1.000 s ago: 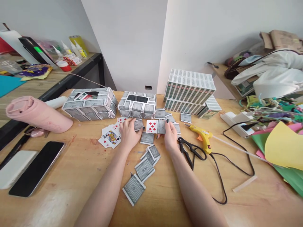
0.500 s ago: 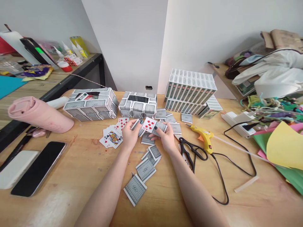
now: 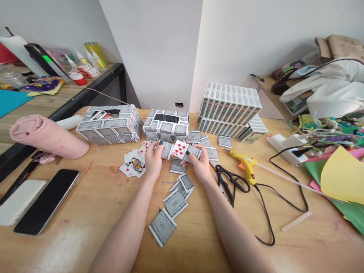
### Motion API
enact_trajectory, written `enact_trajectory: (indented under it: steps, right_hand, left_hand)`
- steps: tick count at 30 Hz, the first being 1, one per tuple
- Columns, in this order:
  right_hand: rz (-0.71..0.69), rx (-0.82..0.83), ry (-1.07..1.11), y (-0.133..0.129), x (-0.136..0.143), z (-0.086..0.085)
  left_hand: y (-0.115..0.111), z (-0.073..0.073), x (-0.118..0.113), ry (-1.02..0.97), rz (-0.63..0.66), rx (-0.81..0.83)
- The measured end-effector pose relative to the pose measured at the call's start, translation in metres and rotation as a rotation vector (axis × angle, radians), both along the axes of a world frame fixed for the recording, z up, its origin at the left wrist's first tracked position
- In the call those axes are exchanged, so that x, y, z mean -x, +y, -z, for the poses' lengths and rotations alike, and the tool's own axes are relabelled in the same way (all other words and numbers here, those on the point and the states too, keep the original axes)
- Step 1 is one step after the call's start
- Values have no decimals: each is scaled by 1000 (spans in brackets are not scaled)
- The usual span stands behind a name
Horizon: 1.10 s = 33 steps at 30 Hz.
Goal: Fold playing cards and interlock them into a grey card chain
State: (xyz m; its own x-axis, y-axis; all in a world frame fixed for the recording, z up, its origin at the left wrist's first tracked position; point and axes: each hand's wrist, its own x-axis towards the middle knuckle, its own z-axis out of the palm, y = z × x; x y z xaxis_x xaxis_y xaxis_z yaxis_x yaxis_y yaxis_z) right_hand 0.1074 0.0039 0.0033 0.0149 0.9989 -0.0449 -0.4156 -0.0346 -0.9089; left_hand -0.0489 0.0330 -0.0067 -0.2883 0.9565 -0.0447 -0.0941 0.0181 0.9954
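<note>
My left hand (image 3: 153,159) is closed on a grey-backed playing card (image 3: 166,151), its thumb lying along the edge. Closed too, my right hand (image 3: 200,162) pinches another grey-backed playing card (image 3: 193,152). Between the two hands a ten of diamonds (image 3: 179,149) shows face up, joined or tucked against the right-hand card; I cannot tell which. Below the hands, grey-backed cards (image 3: 175,204) with folded edges trail toward me. Face-up playing cards (image 3: 135,165) lie fanned left of my left hand. Two boxes built of cards, one larger (image 3: 111,128) and one smaller (image 3: 166,129), stand behind.
Stacked card packs (image 3: 227,108) stand at the back right. A yellow glue gun (image 3: 243,163) with its cable and black scissors (image 3: 231,180) lie right of my arm. A phone (image 3: 47,201) and a pink roll (image 3: 48,136) are at left, a power strip (image 3: 287,149) at right.
My left hand has moved a little left, away from the ten of diamonds, and more of its card's grey back shows. My right hand has hardly moved.
</note>
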Motion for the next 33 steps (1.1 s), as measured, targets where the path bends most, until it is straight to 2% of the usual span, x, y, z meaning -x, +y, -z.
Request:
enact_trajectory:
  steps: [6, 10, 15, 22, 33]
  right_hand:
    - [5, -32, 1, 2, -2, 2]
    - [8, -58, 33, 3, -2, 3]
    - [-34, -42, 56, 4, 0, 5]
    - [-115, 4, 54, 4, -1, 10]
    - [-160, -38, -60, 7, -2, 12]
  left_hand:
    - [-1, -2, 3, 147, 84, -98]
    - [-3, -3, 1, 171, 161, -114]
    - [-7, -6, -2, 182, 198, -121]
    - [-7, -2, -3, 153, 130, -117]
    - [-6, -5, -3, 192, 150, -85]
